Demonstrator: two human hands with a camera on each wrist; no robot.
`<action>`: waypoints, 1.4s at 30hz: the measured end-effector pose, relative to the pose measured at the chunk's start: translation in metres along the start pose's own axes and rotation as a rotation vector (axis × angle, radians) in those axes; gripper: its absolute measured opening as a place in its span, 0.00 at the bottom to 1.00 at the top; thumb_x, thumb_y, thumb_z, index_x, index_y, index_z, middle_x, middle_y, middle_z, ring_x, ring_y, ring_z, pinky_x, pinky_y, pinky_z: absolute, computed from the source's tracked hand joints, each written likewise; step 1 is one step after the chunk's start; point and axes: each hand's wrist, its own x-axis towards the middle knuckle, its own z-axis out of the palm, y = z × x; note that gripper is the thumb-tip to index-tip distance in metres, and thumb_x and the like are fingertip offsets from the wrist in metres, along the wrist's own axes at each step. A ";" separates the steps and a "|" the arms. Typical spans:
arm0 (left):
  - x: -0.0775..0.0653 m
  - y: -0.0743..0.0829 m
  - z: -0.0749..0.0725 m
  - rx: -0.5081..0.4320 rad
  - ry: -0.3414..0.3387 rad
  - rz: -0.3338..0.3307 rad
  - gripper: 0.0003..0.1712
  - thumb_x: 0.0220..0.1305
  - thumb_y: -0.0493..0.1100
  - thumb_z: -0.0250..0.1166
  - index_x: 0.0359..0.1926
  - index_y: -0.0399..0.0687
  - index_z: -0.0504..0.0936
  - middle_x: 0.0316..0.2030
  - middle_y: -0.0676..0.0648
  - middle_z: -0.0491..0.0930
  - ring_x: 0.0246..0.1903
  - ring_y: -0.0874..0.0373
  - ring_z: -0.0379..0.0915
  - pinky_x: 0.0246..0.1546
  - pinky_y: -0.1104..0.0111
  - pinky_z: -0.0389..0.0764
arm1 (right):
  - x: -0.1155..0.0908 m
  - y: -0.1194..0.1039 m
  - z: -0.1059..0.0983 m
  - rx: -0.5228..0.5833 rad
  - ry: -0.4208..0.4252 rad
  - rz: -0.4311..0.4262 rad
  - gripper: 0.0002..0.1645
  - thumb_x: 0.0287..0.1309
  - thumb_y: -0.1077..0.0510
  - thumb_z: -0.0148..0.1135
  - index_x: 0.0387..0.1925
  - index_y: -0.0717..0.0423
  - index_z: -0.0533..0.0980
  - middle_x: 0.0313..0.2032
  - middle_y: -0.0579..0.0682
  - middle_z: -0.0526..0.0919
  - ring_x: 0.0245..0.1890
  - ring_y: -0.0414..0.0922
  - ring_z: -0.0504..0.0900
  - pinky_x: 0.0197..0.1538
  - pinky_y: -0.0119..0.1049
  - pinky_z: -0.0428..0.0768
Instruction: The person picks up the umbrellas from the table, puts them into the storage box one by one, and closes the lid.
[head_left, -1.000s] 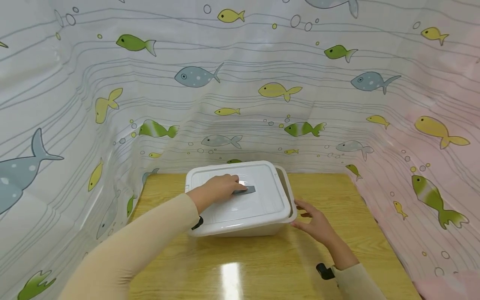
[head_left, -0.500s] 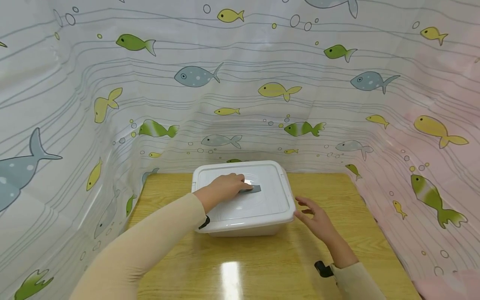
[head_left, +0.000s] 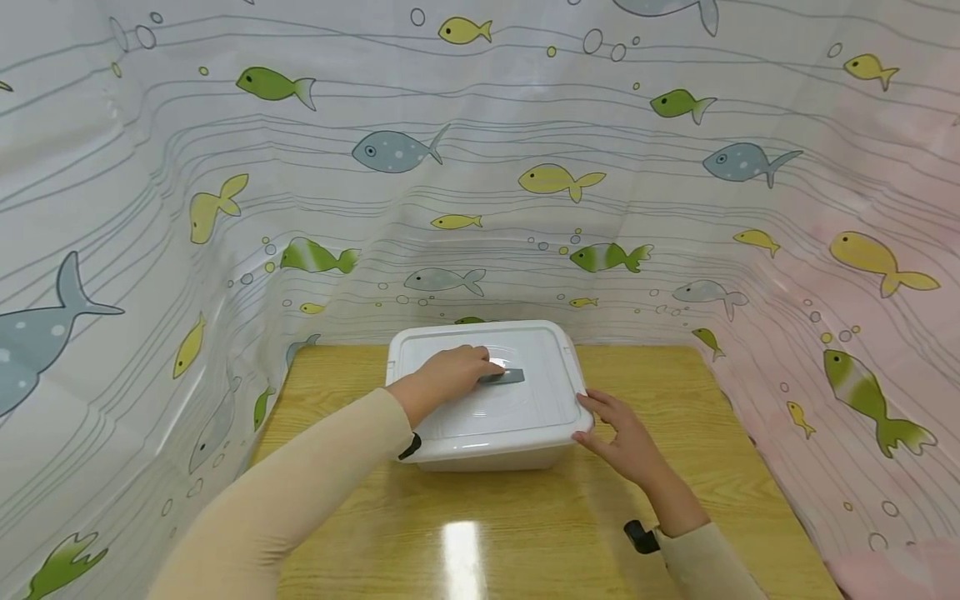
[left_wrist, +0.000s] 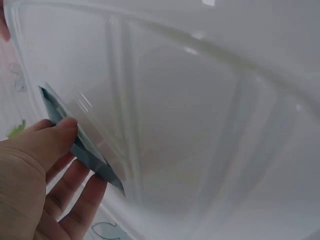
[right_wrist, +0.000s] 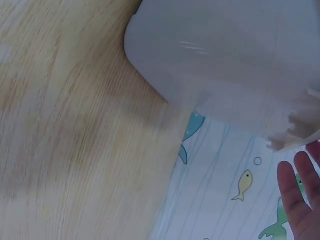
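Note:
A white plastic storage box (head_left: 491,461) stands on the wooden table with its white lid (head_left: 540,408) over the top. My left hand (head_left: 448,375) holds the grey handle (head_left: 512,377) in the middle of the lid; in the left wrist view the thumb lies on top of the handle (left_wrist: 92,159) and the fingers curl beneath it. At the lid's right edge, my right hand (head_left: 622,437) touches the rim with fingertips and thumb spread apart. The right wrist view shows its fingers (right_wrist: 292,187) fairly straight beside the box wall (right_wrist: 210,55). The box's inside is hidden.
The wooden table (head_left: 375,533) extends around the box, with a bright light reflection near the front. A fish-patterned sheet (head_left: 495,108) hangs behind and along both sides. Black wrist straps (head_left: 642,537) sit on both arms.
The lid has shifted right, held by my left hand, and now covers the box's right rim that showed before. My right hand moved off slightly, then came back to touch the edge.

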 end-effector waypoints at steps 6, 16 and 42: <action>0.001 -0.001 0.002 -0.051 0.003 -0.075 0.24 0.68 0.43 0.68 0.64 0.61 0.79 0.49 0.52 0.78 0.47 0.56 0.77 0.45 0.63 0.80 | -0.001 0.002 -0.003 -0.028 0.023 0.021 0.41 0.55 0.42 0.74 0.68 0.52 0.73 0.69 0.57 0.69 0.66 0.61 0.67 0.59 0.65 0.71; -0.022 -0.019 0.009 -0.228 0.042 -0.165 0.22 0.70 0.48 0.65 0.63 0.52 0.80 0.54 0.48 0.79 0.55 0.51 0.77 0.56 0.57 0.77 | -0.004 0.006 -0.001 -0.037 0.023 0.064 0.41 0.55 0.41 0.73 0.67 0.51 0.74 0.69 0.57 0.69 0.66 0.61 0.67 0.58 0.63 0.73; -0.082 -0.039 0.027 -0.305 0.336 -0.263 0.22 0.73 0.48 0.61 0.64 0.47 0.78 0.56 0.43 0.78 0.58 0.45 0.74 0.59 0.50 0.75 | -0.001 0.004 0.000 -0.030 0.010 0.046 0.40 0.54 0.41 0.74 0.65 0.50 0.75 0.68 0.57 0.70 0.64 0.58 0.71 0.56 0.54 0.78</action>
